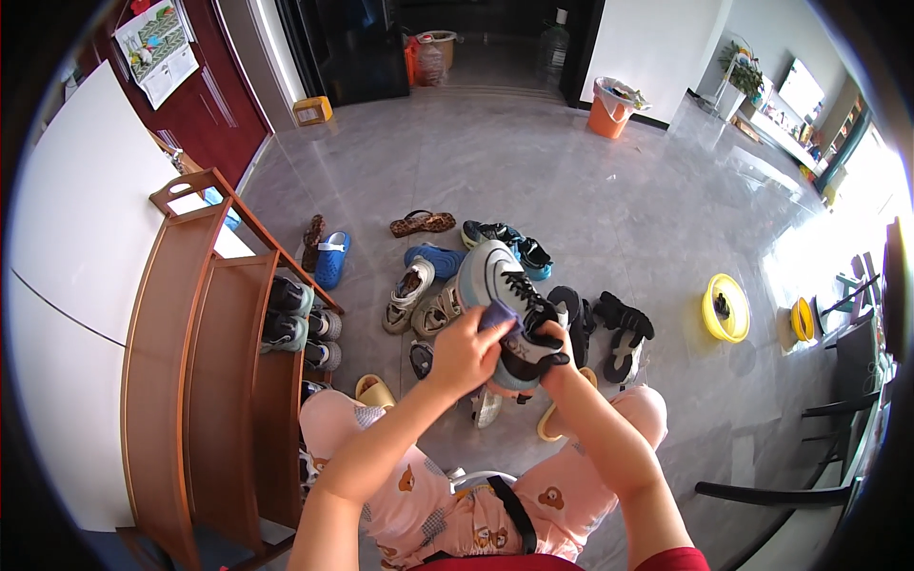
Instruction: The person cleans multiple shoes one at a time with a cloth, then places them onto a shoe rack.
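My right hand (555, 342) grips a white, grey and black lace-up sneaker (493, 275) at its ankle opening, toe pointing away from me. Pinched in my left hand (468, 350) is a purple cloth (502, 318), pressed against the sneaker's side. Below and around the held shoe, several pairs lie on the floor: white strappy sandals (408, 294), a blue clog (331, 258), dark sneakers with blue soles (534, 258), black sandals (623, 317) and a leopard-print flip-flop (423, 223). Part of the sneaker's heel is hidden by my right hand.
A brown wooden shoe rack (235, 285) with sneakers (288, 314) on it stands at my left. To the right, a yellow basin (726, 308) holds something dark. An orange trash bin (610, 114) is by the far wall. A black chair (775, 494) is at lower right.
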Tool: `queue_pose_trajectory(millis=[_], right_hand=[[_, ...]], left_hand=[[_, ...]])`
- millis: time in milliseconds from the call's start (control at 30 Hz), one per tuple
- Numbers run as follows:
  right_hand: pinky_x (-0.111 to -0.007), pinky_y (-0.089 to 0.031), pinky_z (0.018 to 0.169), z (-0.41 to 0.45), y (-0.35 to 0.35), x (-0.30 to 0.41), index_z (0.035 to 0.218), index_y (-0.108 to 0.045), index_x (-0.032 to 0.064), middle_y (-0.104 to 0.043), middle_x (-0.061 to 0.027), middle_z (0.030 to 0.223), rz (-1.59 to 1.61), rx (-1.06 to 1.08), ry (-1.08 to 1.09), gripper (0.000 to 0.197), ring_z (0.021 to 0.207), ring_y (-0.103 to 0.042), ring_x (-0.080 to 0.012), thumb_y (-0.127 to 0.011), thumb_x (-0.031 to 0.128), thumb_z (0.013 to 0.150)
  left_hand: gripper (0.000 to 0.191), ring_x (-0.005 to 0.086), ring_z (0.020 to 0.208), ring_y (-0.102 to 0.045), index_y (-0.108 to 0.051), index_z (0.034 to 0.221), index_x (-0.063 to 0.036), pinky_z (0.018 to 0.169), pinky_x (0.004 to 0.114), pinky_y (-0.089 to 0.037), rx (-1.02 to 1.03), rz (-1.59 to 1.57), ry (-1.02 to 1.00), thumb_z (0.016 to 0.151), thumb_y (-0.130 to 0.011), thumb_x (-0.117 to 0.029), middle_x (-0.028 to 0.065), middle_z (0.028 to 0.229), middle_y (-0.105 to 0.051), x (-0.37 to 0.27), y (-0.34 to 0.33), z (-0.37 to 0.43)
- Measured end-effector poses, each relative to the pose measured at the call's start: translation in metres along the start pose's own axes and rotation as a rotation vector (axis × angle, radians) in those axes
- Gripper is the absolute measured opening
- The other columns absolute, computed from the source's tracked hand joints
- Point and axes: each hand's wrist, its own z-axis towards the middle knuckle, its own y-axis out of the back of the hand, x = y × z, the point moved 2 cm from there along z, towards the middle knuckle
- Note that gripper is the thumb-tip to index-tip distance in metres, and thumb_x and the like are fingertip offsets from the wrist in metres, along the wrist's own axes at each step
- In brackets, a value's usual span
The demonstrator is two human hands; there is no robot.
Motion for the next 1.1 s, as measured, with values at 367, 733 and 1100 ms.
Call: queue_pose_trajectory(millis=[367,733,1100], right_hand=[[-0.044,-0.040,0.099,-0.001,-0.018,0.001,0.123,-0.053,0.0031,-0.059,-0.0151,0.118,0.166,0.130,-0.041,0.052,0.109,-0.055,-0.0331,-0.048,0.026,0.076],[-0.047,-0.044,0.094,-0.005,-0.017,0.013,0.125,-0.053,0.0079,-0.060,-0.0117,0.120,0.052,0.198,0.012,0.059,0.106,-0.057,-0.0315,-0.048,0.038,0.075],[-0.036,-0.045,0.086,-0.015,-0.030,0.015,0.121,-0.053,0.0172,-0.058,-0.0003,0.120,-0.063,0.038,0.197,0.045,0.108,-0.054,-0.0186,-0.056,0.047,0.088]], left_hand=[[0.033,0.0303,0.077,-0.062,-0.069,0.101,-0.0136,0.063,0.039,-0.052,-0.068,0.091,0.046,0.069,-0.061,-0.008,0.0139,0.098,-0.059,0.010,0.016,0.005],[0.034,0.0315,0.074,-0.063,-0.071,0.097,-0.0142,0.063,0.036,-0.053,-0.037,-0.097,-0.069,0.066,-0.061,-0.003,0.0146,0.101,-0.060,-0.007,0.019,-0.003],[0.030,0.0325,0.088,-0.061,-0.067,0.103,-0.0069,0.073,0.034,-0.050,-0.212,-0.225,0.208,0.077,-0.055,-0.001,0.0152,0.106,-0.058,0.035,-0.004,-0.002]])
